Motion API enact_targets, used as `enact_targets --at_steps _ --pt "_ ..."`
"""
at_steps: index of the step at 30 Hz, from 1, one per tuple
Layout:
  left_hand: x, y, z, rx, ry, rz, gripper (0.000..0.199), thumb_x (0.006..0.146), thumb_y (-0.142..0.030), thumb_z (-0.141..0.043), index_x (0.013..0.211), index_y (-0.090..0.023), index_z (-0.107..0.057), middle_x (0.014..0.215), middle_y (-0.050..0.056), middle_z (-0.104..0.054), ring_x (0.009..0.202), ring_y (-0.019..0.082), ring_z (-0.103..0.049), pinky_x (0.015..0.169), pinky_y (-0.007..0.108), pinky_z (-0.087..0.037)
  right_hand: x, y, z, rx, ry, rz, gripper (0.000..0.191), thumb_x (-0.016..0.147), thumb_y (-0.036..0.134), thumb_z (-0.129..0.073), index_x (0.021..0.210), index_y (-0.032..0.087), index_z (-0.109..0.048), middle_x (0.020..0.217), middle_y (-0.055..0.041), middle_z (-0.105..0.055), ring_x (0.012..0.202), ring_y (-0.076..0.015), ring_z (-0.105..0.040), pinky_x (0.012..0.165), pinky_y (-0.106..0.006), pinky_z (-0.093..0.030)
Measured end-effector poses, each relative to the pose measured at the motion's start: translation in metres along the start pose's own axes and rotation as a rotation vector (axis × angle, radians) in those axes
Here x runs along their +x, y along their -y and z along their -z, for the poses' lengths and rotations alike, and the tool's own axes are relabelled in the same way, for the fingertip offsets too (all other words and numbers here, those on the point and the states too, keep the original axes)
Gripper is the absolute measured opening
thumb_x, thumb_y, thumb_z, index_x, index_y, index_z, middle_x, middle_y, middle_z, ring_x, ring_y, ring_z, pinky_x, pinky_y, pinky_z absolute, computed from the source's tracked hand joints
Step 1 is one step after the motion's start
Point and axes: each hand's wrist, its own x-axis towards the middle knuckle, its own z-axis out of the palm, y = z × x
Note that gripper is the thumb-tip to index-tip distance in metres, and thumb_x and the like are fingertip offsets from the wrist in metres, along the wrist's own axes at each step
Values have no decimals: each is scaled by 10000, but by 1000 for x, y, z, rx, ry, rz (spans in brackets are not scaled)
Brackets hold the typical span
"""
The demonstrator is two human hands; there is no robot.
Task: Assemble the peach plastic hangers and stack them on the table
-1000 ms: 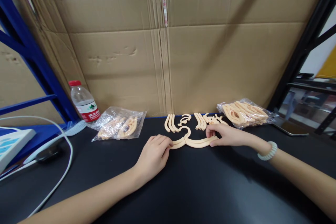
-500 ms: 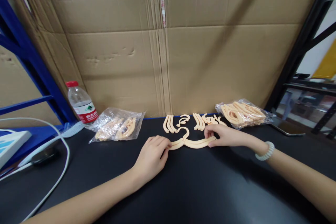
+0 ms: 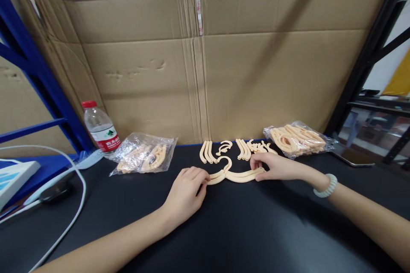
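Note:
A cream plastic clothes hanger (image 3: 241, 177), with its hook curving up at the middle, lies on the black table between my hands. My left hand (image 3: 187, 190) has its fingers closed on the end of the left arm of the hanger. At the right end, my right hand (image 3: 270, 166) pinches the other arm between thumb and fingers. Just behind the hook are loose cream curved arm pieces (image 3: 208, 152), hook pieces (image 3: 225, 146), a second group of arm pieces (image 3: 244, 149) and a pile of small parts (image 3: 260, 146).
Clear bags of cream parts lie at left (image 3: 144, 153) and right (image 3: 296, 138). A red-capped water bottle (image 3: 101, 128), a white cable (image 3: 82, 192) and a white box (image 3: 17, 179) are at left. A dark flat device (image 3: 350, 158) lies at right. Cardboard (image 3: 256, 64) stands behind.
Both hands keep hold of the hanger in nearly the same place. The whole view has shifted slightly, and the two strips of the hanger's right arm show more distinctly.

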Motion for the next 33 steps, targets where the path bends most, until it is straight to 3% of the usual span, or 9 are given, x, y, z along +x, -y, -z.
enact_targets --at_steps 19,24,28,33 --pt "-1 1 -1 -32 -27 -34 205 858 -78 -448 904 -209 -599 931 51 -667 879 205 -611 786 363 -499 0 -3 -3 -73 -80 34 133 682 169 -633 801 186 -577 820 -16 -593 748 -167 -536 670 -274 -418" --pt "-1 1 -3 -62 -32 -32 203 858 -75 -444 910 -204 -592 946 56 -668 906 211 -615 809 378 -508 1 -3 1 -64 -89 50 193 701 291 -708 828 188 -606 855 -31 -611 785 -186 -541 705 -296 -427" --pt "-2 0 -1 -53 -54 -18 247 825 -67 -476 1011 -207 -557 999 62 -659 945 227 -611 823 397 -509 4 3 9 14 -195 60 225 816 397 -608 849 174 -609 848 -47 -633 772 -186 -565 714 -310 -438" --pt "-3 -1 0 -60 -98 -4 296 802 -70 -502 1061 -211 -520 1026 59 -645 962 226 -606 824 393 -507 14 6 16 2 -315 36 193 870 348 -524 864 170 -598 835 -55 -660 755 -179 -602 681 -294 -448"
